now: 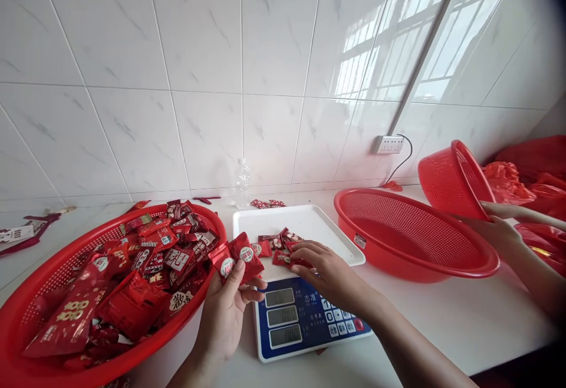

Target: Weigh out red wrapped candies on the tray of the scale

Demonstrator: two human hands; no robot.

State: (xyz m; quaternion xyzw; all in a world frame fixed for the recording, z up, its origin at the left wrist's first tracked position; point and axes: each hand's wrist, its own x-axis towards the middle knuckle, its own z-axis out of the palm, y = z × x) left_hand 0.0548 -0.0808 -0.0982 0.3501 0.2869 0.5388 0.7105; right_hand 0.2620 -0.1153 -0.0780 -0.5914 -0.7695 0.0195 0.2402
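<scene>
My left hand (223,323) is closed round small red candy packets (248,256), at least two of them, with the thumb pressed on top. It is just in front of the white pan (305,217) of a blue digital scale (305,341). On that pan lie several small red and dark red candy packets (269,240). My right hand (325,273) reaches over the pan from the right, its fingertips and thumb closed on a red candy packet (280,258). To the left, a red plastic basket (221,223) is heaped with red wrapped packets.
Right of the scale stands a large red basket (469,258). Another person's hands (495,223) hold a smaller red basket (446,178) tilted above it. A clear plastic bottle (242,184) stands by the wall, below a power socket (389,144). Red bags (508,181) lie far right.
</scene>
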